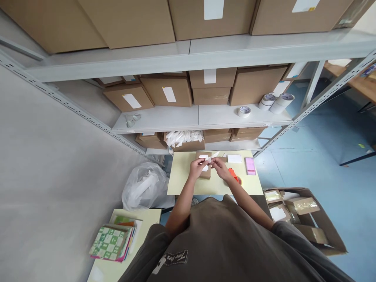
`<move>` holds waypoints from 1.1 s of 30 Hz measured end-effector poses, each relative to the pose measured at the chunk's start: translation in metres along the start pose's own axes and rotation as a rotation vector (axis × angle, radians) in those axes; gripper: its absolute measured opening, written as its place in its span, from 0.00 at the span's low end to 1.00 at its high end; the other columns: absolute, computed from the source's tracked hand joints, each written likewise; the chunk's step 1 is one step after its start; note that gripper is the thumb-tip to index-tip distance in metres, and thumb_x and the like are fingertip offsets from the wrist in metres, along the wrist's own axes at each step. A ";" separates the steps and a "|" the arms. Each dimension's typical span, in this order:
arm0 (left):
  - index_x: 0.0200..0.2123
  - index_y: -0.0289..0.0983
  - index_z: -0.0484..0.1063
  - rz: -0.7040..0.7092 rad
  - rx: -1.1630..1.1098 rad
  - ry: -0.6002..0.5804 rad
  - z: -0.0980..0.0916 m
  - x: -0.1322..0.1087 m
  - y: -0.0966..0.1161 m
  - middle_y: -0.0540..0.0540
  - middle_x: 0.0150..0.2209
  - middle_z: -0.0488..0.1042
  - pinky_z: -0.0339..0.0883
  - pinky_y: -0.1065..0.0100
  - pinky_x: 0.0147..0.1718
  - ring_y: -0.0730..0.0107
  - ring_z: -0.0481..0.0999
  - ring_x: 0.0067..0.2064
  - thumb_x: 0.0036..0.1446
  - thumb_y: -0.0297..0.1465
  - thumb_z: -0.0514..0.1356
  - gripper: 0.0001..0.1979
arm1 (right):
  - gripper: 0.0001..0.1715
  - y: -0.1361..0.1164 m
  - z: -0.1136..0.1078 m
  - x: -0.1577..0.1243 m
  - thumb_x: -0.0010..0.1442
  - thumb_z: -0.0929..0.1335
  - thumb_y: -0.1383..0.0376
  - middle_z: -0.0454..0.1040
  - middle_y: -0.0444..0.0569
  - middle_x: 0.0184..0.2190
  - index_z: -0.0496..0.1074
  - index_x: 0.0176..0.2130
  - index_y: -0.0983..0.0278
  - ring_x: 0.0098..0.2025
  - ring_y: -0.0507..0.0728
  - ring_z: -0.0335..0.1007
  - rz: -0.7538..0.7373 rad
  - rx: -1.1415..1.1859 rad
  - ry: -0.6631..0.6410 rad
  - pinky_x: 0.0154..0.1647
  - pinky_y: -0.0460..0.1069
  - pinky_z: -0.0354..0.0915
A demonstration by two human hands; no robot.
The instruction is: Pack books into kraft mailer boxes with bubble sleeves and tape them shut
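A small white paper label (214,155) is pinched between the fingertips of my left hand (197,168) and my right hand (219,167). Both hands are close together above a small cardboard box (206,174), which lies on the pale yellow table (179,180). White paper with print shows on the box top, partly covered by my fingers. An orange tape dispenser (233,174) lies beside my right wrist, half hidden by the forearm. Further right are a stack of white labels (234,158) and a pink pad (250,166).
Metal shelving (164,120) with cardboard boxes (167,92) and tape rolls (244,112) rises behind the table. To the left stand a clear plastic bag (143,186) and a second table (149,219) with books (110,243). A large carton (331,231) of packed boxes sits at right.
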State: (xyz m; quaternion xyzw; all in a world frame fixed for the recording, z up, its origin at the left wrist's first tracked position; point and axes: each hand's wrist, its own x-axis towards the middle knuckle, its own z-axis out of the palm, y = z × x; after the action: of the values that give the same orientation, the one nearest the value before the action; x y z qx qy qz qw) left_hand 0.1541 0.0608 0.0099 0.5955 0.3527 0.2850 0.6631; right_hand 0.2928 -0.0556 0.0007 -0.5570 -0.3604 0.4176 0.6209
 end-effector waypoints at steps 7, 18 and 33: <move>0.33 0.35 0.84 0.006 -0.036 0.282 0.014 -0.009 -0.008 0.44 0.32 0.83 0.70 0.66 0.34 0.63 0.78 0.34 0.52 0.53 0.73 0.25 | 0.19 0.009 -0.015 -0.011 0.62 0.73 0.46 0.77 0.45 0.37 0.71 0.35 0.56 0.43 0.62 0.80 0.137 0.103 0.139 0.47 0.56 0.72; 0.33 0.36 0.82 0.010 0.081 0.389 0.001 -0.031 -0.034 0.45 0.31 0.80 0.69 0.67 0.33 0.62 0.77 0.35 0.58 0.56 0.67 0.26 | 0.21 0.020 -0.006 -0.006 0.56 0.77 0.45 0.76 0.43 0.31 0.72 0.30 0.56 0.38 0.59 0.71 0.195 0.061 0.094 0.46 0.53 0.69; 0.37 0.42 0.83 0.378 0.511 0.523 -0.158 -0.048 -0.011 0.37 0.41 0.83 0.74 0.58 0.53 0.55 0.82 0.47 0.66 0.46 0.66 0.14 | 0.25 0.068 0.110 0.063 0.38 0.82 0.59 0.79 0.43 0.30 0.73 0.35 0.58 0.35 0.58 0.76 0.411 0.188 0.244 0.39 0.54 0.73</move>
State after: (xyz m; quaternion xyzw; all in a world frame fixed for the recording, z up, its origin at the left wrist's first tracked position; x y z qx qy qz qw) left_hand -0.0020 0.1139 -0.0015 0.7028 0.4532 0.4469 0.3178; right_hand 0.2094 0.0474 -0.0544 -0.6045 -0.1216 0.4964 0.6111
